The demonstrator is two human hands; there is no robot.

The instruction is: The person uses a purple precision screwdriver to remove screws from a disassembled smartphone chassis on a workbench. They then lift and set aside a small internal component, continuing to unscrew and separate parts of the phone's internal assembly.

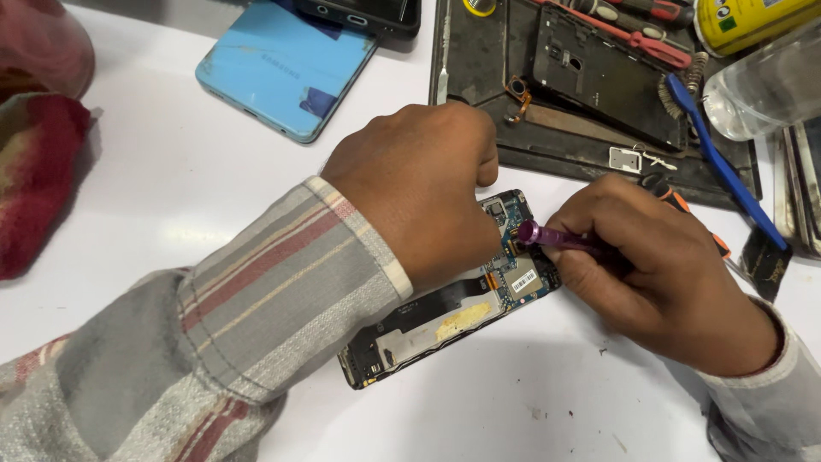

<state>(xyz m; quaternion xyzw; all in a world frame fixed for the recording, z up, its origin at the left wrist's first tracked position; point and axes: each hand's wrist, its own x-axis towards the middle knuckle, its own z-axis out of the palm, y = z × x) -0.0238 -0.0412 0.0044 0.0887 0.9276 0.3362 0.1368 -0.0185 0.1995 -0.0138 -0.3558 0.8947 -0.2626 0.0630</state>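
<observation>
At frame centre, the left hand (419, 184) is pressing down the opened phone (453, 295); the right hand (658, 265) is gripping a purple screwdriver (556, 238) on it.

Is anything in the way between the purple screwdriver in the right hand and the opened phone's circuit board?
Nothing visible. The right hand holds the purple screwdriver with its tip already at the blue circuit board of the opened phone; the left hand rests beside it.
</observation>
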